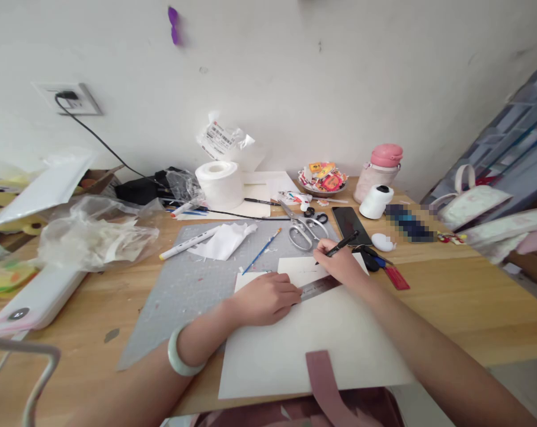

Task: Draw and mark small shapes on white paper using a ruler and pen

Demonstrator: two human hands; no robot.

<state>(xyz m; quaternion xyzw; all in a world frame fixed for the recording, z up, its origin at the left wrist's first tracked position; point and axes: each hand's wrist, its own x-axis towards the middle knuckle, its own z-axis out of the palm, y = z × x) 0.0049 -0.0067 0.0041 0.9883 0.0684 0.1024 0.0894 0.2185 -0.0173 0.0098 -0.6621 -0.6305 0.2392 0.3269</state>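
A large sheet of white paper (313,350) lies at the table's front, partly over a grey cutting mat (175,296). My left hand (266,299) presses a metal ruler (319,288) down on the paper, its fingers bent over the ruler's left end. That end is hidden under the hand. In a closed grip, my right hand (337,258) holds a black pen (345,242), its tip low over the paper just above the ruler. Faint marks show on the paper near the tip. Silver scissors (300,232) and a blue paintbrush (260,254) lie beyond the hands.
Behind stand a white roll (219,185), a bowl of wrapped snacks (322,178), a pink bottle (377,172) and a thread spool (376,201). A phone (351,225) and a red-tagged key set (395,276) lie right. Plastic bags (99,234) and a white marker (188,243) are left.
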